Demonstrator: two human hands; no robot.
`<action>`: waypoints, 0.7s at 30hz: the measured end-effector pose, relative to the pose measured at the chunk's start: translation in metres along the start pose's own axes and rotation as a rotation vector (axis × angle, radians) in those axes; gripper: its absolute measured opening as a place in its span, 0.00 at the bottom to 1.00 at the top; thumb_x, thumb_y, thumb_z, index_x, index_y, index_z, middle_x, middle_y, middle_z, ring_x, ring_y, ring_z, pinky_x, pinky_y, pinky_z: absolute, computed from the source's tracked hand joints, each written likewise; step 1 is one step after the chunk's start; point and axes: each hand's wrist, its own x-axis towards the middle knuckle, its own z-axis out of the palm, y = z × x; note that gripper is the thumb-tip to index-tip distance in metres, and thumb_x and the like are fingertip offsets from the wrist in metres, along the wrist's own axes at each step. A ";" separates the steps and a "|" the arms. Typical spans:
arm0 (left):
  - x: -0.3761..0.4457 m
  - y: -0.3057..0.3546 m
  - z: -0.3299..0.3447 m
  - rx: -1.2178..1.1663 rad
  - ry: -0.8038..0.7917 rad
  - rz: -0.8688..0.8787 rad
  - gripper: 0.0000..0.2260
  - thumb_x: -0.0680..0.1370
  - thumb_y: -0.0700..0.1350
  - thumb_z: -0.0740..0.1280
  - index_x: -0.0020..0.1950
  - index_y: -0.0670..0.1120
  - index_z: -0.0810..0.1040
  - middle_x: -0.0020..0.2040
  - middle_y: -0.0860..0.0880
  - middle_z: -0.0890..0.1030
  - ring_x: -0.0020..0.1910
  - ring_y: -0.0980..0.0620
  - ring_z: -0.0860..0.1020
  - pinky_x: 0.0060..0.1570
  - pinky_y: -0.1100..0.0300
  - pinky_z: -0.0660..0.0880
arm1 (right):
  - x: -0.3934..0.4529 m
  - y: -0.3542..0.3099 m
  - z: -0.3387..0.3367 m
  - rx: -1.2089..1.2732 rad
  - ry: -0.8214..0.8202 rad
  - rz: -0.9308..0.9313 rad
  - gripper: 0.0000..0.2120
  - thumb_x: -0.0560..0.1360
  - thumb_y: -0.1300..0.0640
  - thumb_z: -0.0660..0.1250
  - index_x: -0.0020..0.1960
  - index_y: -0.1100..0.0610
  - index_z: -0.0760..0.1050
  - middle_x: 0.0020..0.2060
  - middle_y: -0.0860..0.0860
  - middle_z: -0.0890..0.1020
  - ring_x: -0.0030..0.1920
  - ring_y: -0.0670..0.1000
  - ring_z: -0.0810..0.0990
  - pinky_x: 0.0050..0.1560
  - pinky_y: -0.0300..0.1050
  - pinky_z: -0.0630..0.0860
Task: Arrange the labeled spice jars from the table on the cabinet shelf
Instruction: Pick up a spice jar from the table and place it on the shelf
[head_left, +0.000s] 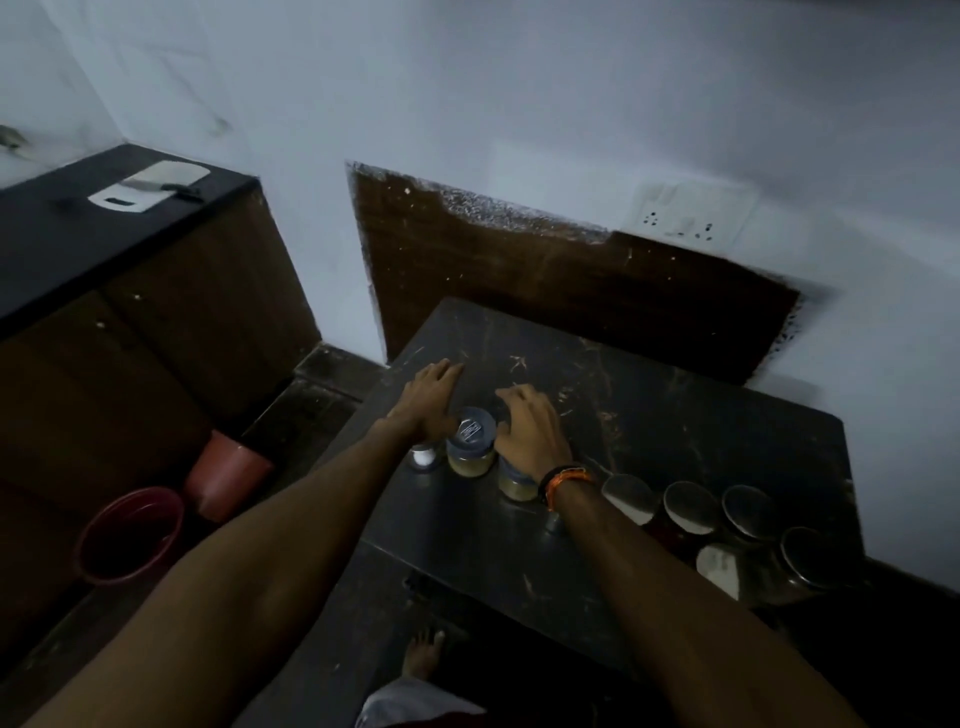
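So you're reaching both hands over the dark table (649, 415) right now, and the light's pretty bad, so take this with a grain of salt. Your left hand (434, 397) is lying flat with fingers straight, holding nothing, just beside the blue-lidded jar (470, 441). Your right hand (527, 434) is curling its fingers down over the top of a second jar (517, 483); looks like it's gripping the lid, though the lid itself is hidden under your palm. There's also a tiny white-capped jar (423, 456) at the left end of that row, and a bunch of steel-lidded jars (748, 514) sitting well apart near the right edge.

All of them are standing upright, long axis vertical, lids facing up. They look like glass to me, so I'm guessing stiff, breakable and a bit slick. I'd be wrapping around the body below the lid rather than trusting the cap alone.
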 end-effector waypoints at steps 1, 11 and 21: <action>-0.001 -0.012 0.002 -0.012 -0.011 -0.017 0.41 0.74 0.49 0.73 0.81 0.45 0.55 0.81 0.41 0.55 0.79 0.38 0.55 0.76 0.42 0.57 | 0.002 -0.007 0.010 -0.004 -0.019 0.011 0.28 0.76 0.62 0.67 0.74 0.57 0.67 0.70 0.54 0.69 0.70 0.55 0.67 0.70 0.49 0.68; 0.009 -0.076 0.028 -0.119 -0.139 -0.169 0.56 0.65 0.49 0.82 0.82 0.45 0.48 0.81 0.40 0.51 0.79 0.36 0.53 0.77 0.42 0.56 | 0.029 -0.029 0.063 -0.111 -0.082 0.044 0.32 0.74 0.56 0.68 0.76 0.55 0.64 0.72 0.54 0.67 0.72 0.56 0.65 0.72 0.52 0.65; 0.030 -0.102 0.050 -0.343 -0.175 -0.153 0.50 0.62 0.44 0.82 0.78 0.44 0.59 0.74 0.42 0.67 0.72 0.42 0.68 0.70 0.53 0.65 | 0.065 -0.042 0.104 -0.156 -0.157 0.004 0.40 0.70 0.51 0.73 0.77 0.58 0.61 0.72 0.58 0.68 0.76 0.59 0.60 0.74 0.55 0.60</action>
